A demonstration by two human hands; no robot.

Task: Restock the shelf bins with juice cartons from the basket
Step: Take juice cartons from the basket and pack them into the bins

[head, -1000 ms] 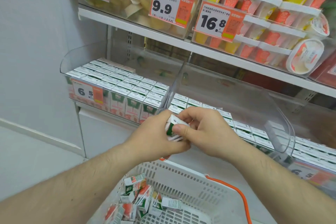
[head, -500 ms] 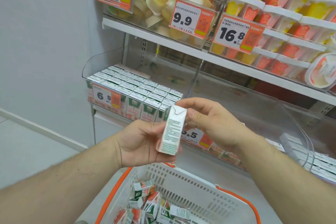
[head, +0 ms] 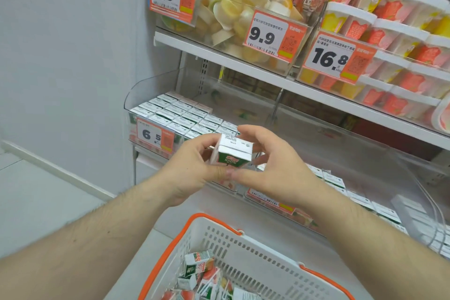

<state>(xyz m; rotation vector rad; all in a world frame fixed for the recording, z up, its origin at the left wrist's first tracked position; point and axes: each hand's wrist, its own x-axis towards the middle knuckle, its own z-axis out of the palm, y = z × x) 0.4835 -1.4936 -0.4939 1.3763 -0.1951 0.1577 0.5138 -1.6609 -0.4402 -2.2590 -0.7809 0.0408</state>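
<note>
Both hands are up in front of the lower shelf, sharing one small juice carton [head: 232, 151] between them. The left hand [head: 192, 170] is curling its fingers [head: 207, 146] around the carton's left side with the thumb tucked underneath, and the right hand [head: 270, 173] is pinching it from the other side, index finger arching over the top and thumb meeting the bottom edge. So both sets of fingers are closed around the same carton, and it's hanging in the air with its white top facing the camera and the green "100%" face just showing below. It's sitting right in front of the left shelf bin [head: 151, 85], which is a clear plastic one packed with rows of the same cartons standing upright, a 6.5 price tag [head: 154, 134] clipped to the front. A second clear bin [head: 414, 178] to the right is holding more cartons, partly hidden behind the right wrist. Down below, the white basket [head: 258, 258] with orange handles is still carrying a loose jumble of cartons [head: 199, 275] lying every which way. Up on the shelf above are bins of yellowish fruit cups [head: 231, 12] and lidded tubs [head: 394, 22], tagged 9.9 and 16.8.
</note>
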